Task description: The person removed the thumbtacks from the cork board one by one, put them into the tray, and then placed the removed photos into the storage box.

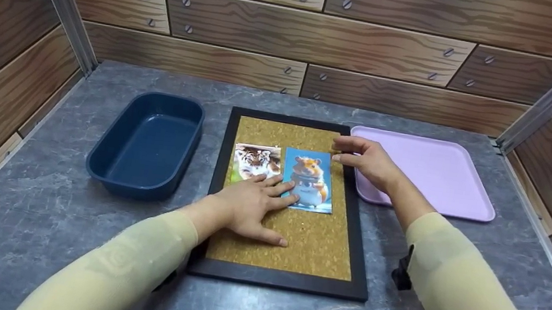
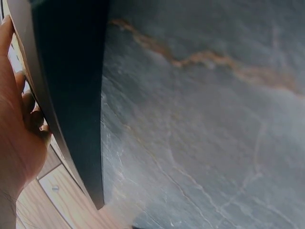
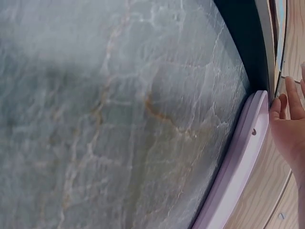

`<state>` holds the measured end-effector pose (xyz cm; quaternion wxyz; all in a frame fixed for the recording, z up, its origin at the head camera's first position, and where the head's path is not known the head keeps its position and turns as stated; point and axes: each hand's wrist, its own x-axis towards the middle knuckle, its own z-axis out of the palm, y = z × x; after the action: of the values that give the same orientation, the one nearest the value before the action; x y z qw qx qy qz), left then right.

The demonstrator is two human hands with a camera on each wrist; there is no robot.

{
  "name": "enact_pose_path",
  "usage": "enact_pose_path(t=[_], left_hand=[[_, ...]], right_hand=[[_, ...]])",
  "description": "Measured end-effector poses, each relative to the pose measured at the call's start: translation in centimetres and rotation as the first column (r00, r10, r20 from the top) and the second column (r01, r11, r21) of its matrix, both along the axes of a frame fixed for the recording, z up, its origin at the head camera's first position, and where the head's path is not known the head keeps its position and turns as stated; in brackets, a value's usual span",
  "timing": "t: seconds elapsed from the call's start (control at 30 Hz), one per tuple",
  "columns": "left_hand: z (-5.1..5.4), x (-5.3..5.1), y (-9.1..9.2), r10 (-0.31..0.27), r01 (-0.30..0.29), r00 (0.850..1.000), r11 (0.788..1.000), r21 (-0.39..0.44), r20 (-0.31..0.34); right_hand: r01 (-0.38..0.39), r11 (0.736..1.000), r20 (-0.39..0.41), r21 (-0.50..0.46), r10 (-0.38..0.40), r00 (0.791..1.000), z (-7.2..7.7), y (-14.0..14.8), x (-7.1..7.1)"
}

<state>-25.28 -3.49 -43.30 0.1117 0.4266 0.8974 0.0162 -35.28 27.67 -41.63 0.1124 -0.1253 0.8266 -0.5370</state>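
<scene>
A cork board with a black frame [image 1: 278, 277] lies on the table, bearing a tiger picture [image 1: 256, 159] and, to its right, a hamster picture [image 1: 311, 180]. My left hand [image 1: 255, 207] lies palm down with spread fingers over the lower part of the tiger picture, its fingertips reaching the hamster picture's left edge. My right hand [image 1: 367, 161] is above the board's right edge, beside the hamster picture, fingers loosely bent with nothing between them. The left wrist view shows the left hand [image 2: 21, 129] beyond the frame's side [image 2: 71, 95]; the right wrist view shows the right hand [image 3: 290, 124].
A dark blue bin [image 1: 145, 147] stands left of the board. The pink tray [image 1: 429, 168] lies to the right, its left edge close against the frame. Wood-patterned walls [image 1: 291, 30] enclose the back and sides of the grey marbled table [image 1: 61, 234].
</scene>
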Motion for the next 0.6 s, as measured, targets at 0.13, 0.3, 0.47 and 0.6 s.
enact_pose_path(t=[0.13,0.3,0.47,0.6], left_hand=[[-0.02,0.00,0.02,-0.001,0.001,1.000,1.000,-0.002,-0.002],[-0.08,0.00,0.09,-0.009,0.009,1.000,1.000,0.003,-0.015],[-0.08,0.01,0.12,-0.008,0.008,1.000,1.000,0.000,-0.009],[-0.08,-0.02,0.06,-0.001,0.001,1.000,1.000,0.000,-0.002]], right_hand=[[-0.020,1.000,0.015,-0.011,0.020,1.000,-0.06,-0.13,0.04],[-0.039,0.999,0.026,-0.017,0.039,0.999,-0.13,-0.14,0.12],[-0.043,0.999,0.040,0.001,0.043,0.998,-0.14,-0.18,0.10],[-0.053,0.998,0.035,0.027,0.052,0.998,-0.13,-0.26,0.06]])
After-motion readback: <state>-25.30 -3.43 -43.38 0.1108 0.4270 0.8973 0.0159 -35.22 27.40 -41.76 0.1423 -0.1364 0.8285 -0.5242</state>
